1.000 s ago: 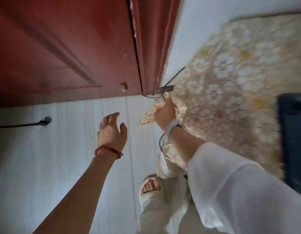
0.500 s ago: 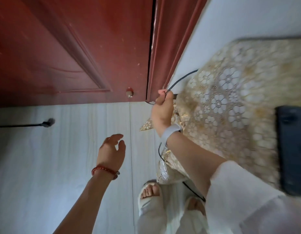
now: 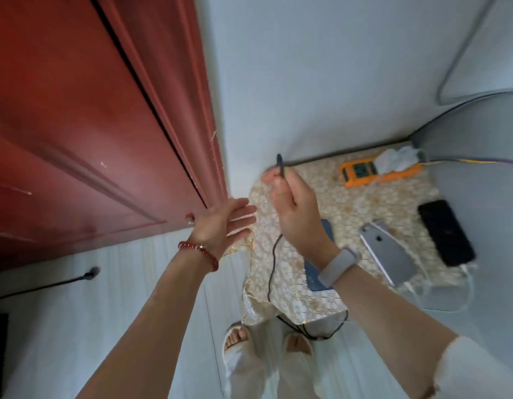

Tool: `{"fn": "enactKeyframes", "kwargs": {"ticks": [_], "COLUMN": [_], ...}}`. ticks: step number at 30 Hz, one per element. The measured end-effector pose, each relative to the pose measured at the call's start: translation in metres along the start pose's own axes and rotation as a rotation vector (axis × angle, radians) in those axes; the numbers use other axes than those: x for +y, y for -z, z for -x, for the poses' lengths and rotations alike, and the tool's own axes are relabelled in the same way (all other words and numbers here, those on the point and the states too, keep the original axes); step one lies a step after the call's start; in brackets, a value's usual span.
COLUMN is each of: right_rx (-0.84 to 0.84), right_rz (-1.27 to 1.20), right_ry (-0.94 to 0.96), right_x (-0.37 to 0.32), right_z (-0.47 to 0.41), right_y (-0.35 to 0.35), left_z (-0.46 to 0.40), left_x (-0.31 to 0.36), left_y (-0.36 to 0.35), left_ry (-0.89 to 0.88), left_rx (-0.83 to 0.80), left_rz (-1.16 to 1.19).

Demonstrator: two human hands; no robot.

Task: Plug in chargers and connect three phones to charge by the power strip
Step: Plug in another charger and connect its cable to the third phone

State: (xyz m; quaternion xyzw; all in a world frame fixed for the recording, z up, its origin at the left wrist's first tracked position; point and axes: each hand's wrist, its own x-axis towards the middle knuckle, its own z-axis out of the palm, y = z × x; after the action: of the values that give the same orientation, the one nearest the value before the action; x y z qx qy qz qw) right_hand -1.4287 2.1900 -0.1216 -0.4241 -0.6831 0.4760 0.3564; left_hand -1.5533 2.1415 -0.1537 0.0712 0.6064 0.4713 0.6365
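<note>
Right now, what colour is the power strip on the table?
Orange, with white chargers plugged in: the power strip shows in the head view.

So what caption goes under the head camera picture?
Right hand lifts a black cable above the table, near three phones and an orange power strip.

A red wooden door (image 3: 77,125) meets a pale wall (image 3: 321,67) above whitish floorboards (image 3: 91,312).
</note>
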Motion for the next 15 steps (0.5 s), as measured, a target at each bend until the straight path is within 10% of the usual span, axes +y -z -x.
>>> {"fn": "enactKeyframes", "kwargs": {"ticks": [6, 15], "right_rx": [-0.479, -0.239], "right_rz": [0.172, -0.685], "right_ry": [-0.043, -0.971], "right_x": [-0.038, -0.022], "right_z": [0.062, 0.055], "right_y": [0.055, 0.128], "left_z": [0.026, 0.1], "left_x": [0.056, 0.03], "left_y": [-0.081, -0.087], "left_ry": [0.16, -0.165], "left_rx": [-0.15, -0.249], "left_rz": [0.359, -0.205]}}
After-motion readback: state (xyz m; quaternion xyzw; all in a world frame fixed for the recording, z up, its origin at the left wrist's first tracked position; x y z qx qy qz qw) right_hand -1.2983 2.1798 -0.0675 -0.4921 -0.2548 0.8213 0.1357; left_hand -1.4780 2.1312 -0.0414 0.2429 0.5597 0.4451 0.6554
